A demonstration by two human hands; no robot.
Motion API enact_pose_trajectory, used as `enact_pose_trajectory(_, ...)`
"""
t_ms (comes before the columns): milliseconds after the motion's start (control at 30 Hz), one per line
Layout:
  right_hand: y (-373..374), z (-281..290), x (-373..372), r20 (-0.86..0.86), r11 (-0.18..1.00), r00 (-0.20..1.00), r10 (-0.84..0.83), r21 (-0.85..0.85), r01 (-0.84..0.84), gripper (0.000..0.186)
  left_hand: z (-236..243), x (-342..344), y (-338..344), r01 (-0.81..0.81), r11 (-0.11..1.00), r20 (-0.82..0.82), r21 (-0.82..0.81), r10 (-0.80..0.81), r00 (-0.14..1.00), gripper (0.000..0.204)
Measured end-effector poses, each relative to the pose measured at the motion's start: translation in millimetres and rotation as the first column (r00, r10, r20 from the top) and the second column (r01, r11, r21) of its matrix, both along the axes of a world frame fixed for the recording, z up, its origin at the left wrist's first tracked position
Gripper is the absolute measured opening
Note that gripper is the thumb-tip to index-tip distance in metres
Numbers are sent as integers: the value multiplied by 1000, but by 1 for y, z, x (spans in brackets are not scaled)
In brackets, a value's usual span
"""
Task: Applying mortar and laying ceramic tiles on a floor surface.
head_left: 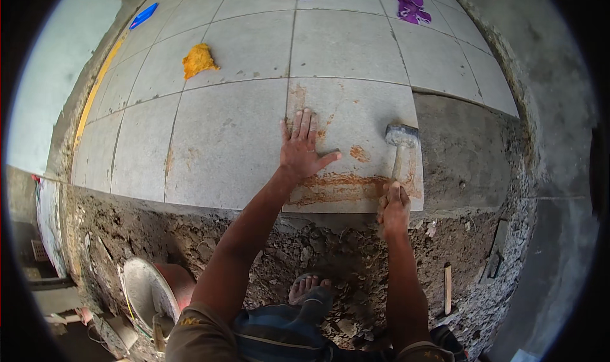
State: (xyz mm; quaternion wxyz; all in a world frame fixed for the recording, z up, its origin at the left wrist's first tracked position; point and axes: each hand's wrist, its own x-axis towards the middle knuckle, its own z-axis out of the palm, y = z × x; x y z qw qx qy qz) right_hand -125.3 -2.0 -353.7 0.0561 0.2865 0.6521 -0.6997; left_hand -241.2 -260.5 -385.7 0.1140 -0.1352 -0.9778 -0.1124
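Observation:
My left hand (303,149) lies flat with its fingers spread on a light grey floor tile (375,104), across its left part near the joint with the neighbouring tile. The handle of a mallet (401,136) is gripped in my right hand (394,206) by the tile's near right corner. Its dark, dusty head is over the tile's right side; whether it touches the surface I cannot tell. Orange-brown smears (346,185) mark the tile, thickest along its near edge.
Right of the tile lies a grey mortar bed (464,152). Rough soil and rubble (318,247) run along the near side, with a bucket (171,282) at left and a wooden stick (447,289) at right. An orange cloth (199,61) and a purple cloth (410,4) lie on farther tiles.

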Motion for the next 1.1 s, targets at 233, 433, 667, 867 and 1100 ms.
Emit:
enact_pose_trajectory(233, -13, 5, 36, -221, 863, 937, 271, 487, -135, 43, 6, 20, -101, -301, 949, 49, 95, 297, 953, 102)
enact_pose_trajectory(433, -28, -9, 41, -257, 840, 897, 361, 508, -193, 35, -2, 30, -173, -552, 826, 101, -115, 562, 821, 102)
enact_pose_trajectory(667, -29, -11, 34, -251, 764, 896, 367, 630, -136, 32, -2, 26, -169, -529, 839, 139, -126, 543, 828, 104)
enact_pose_trajectory(867, -43, 13, 11, -440, 508, 755, 485, 845, 166, 28, -4, 28, -176, -532, 840, 105, -111, 542, 834, 104)
enact_pose_trajectory(1100, -50, -16, -27, -225, 248, 720, 657, 966, 76, 31, -1, 21, -169, -521, 848, 103, -95, 529, 843, 103)
